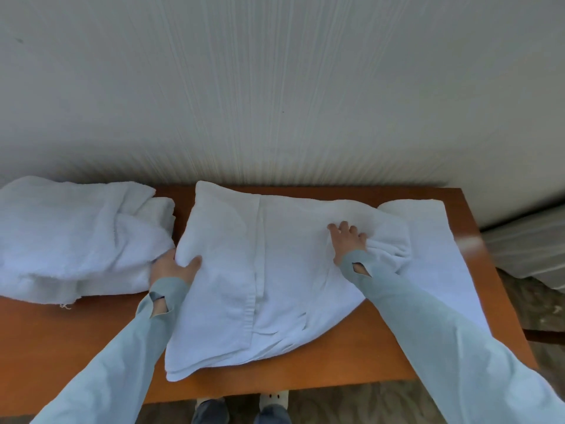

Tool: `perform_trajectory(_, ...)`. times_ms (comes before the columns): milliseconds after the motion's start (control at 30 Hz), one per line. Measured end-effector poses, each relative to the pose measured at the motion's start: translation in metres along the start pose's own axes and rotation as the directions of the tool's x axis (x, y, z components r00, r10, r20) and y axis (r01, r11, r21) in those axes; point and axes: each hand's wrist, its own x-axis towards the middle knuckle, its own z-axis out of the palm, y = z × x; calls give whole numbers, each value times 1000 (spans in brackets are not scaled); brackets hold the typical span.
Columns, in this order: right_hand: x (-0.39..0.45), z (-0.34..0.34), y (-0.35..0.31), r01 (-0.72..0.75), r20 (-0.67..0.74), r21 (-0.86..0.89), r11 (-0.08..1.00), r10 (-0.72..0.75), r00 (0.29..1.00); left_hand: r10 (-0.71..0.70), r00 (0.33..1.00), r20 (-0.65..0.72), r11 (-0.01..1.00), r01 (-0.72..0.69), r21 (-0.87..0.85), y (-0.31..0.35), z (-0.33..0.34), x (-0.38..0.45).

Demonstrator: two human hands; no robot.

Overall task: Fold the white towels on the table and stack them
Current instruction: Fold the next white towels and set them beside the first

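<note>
A partly folded white towel lies across the middle of the brown wooden table. My left hand grips its left folded edge, thumb on top and fingers underneath. My right hand rests flat on the towel's right part, fingers spread, beside a bunched fold. Under it, another white towel lies spread toward the table's right edge. A loose heap of white towels sits at the far left of the table.
A pale ribbed wall stands right behind the table. The table's front edge runs just above my feet. Patterned floor shows on the right, with a light ribbed object beside the table.
</note>
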Motion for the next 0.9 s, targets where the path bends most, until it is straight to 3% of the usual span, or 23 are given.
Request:
perform_trajectory(167, -10, -6, -28, 155, 61, 283, 946, -179, 982, 7, 997, -74, 993, 1, 116, -30, -31, 6)
perform_trajectory(300, -21, -4, -18, 192, 78, 338, 921, -231, 970, 307, 923, -230, 886, -189, 422, -24, -4, -18)
perform_trajectory(333, -24, -3, -15, 173, 84, 366, 914, -217, 972, 395, 907, -149, 847, -297, 441, -15, 11, -31)
perform_trajectory(400, -27, -3, -10, 153, 102, 390, 908, -207, 973, 409, 897, 165, 870, -439, 226, 6, 51, -61)
perform_trajectory(467, -28, -4, -6, 174, 144, 340, 924, -234, 962, 312, 808, 500, 911, -404, 84, 21, 96, -92)
perform_trajectory(500, -29, -4, -3, 186, 177, 293, 938, -244, 953, 278, 757, 592, 894, -429, 129, 27, 114, -107)
perform_trajectory(567, -38, -4, 6, 195, 303, 168, 966, -238, 923, 272, 737, 618, 861, -473, 185, 33, 141, -127)
perform_trajectory(633, -52, 0, 24, 188, 515, 111, 976, -218, 829, 267, 719, 641, 872, -463, 157, 31, 152, -139)
perform_trajectory(700, -66, 0, 45, 167, 735, 100, 981, -186, 652, 251, 579, 776, 784, -591, 187, 23, 156, -148)
perform_trajectory(733, -69, 1, 55, 91, 801, 145, 985, -171, 574, 230, 485, 843, 726, -663, 183, 17, 158, -151)
perform_trajectory(767, -70, 2, 63, -28, 819, 231, 972, -179, 545, 230, 429, 874, 700, -697, 158, 12, 158, -153)
perform_trajectory(800, -68, 6, 68, -124, 776, 323, 938, -188, 602, 261, 422, 868, 717, -687, 118, 11, 158, -154)
perform_trajectory(833, -64, 9, 70, -170, 670, 426, 889, -184, 719, 307, 454, 837, 756, -650, 76, 13, 157, -153)
perform_trajectory(900, -51, 17, 73, -135, 297, 590, 796, -58, 953, 408, 540, 736, 768, -639, 42, 20, 160, -149)
